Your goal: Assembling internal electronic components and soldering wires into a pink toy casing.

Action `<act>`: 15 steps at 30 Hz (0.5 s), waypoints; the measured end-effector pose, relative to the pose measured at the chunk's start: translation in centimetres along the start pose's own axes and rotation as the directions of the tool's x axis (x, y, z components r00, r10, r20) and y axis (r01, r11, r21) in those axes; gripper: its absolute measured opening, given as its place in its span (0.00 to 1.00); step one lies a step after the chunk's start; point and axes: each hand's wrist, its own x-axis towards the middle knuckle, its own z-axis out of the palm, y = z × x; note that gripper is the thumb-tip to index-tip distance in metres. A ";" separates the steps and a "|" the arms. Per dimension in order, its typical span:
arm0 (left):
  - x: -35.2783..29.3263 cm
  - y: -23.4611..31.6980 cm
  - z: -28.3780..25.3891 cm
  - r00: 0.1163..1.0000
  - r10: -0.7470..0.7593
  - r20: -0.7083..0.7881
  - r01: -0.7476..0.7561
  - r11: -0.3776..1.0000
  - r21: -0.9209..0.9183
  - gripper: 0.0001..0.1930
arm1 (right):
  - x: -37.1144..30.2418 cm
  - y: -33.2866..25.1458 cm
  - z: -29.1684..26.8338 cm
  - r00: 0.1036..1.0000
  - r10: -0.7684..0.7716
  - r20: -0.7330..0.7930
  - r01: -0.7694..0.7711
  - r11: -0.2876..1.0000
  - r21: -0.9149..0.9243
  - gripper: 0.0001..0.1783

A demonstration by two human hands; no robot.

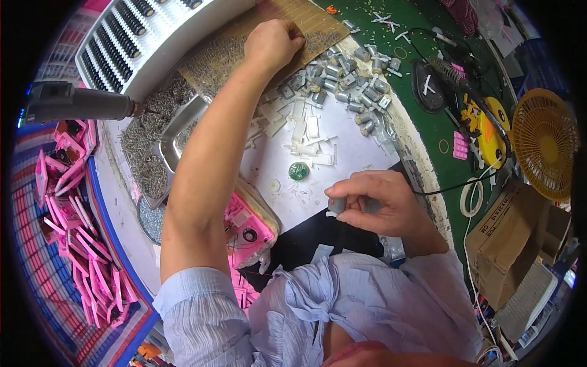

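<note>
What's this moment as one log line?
left hand: at brown board, grip unclear | right hand: holding grey part | nearby: grey motors, white parts, green round item

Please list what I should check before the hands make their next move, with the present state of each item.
1. Right hand has a grip on the grey part: ok, pinched between thumb and fingers.
2. Left hand has picked something up from the brown board: cannot tell, its fingertips are hidden.
3. Power screwdriver clear of both hands: ok, it is off to the left.
4. Grey motors set out in order: not ok, they lie in a loose heap.
5. Pink housing fully in sight: not ok, the left forearm covers part of it.
</note>
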 end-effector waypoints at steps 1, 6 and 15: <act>0.5 0.1 0.0 1.000 -0.001 0.028 0.000 1.000 0.025 0.13 | -0.1 -0.1 0.0 1.000 0.009 -0.001 -0.009 1.000 0.001 0.23; 0.6 2.9 -1.6 0.997 -0.061 0.050 0.060 0.998 0.034 0.13 | -0.2 -0.6 0.2 1.000 0.022 -0.016 -0.023 0.998 -0.059 0.23; 1.0 2.9 -0.9 0.987 -0.160 0.004 0.158 0.977 0.141 0.16 | -0.3 0.2 0.9 0.996 0.073 -0.052 -0.076 0.995 -0.067 0.23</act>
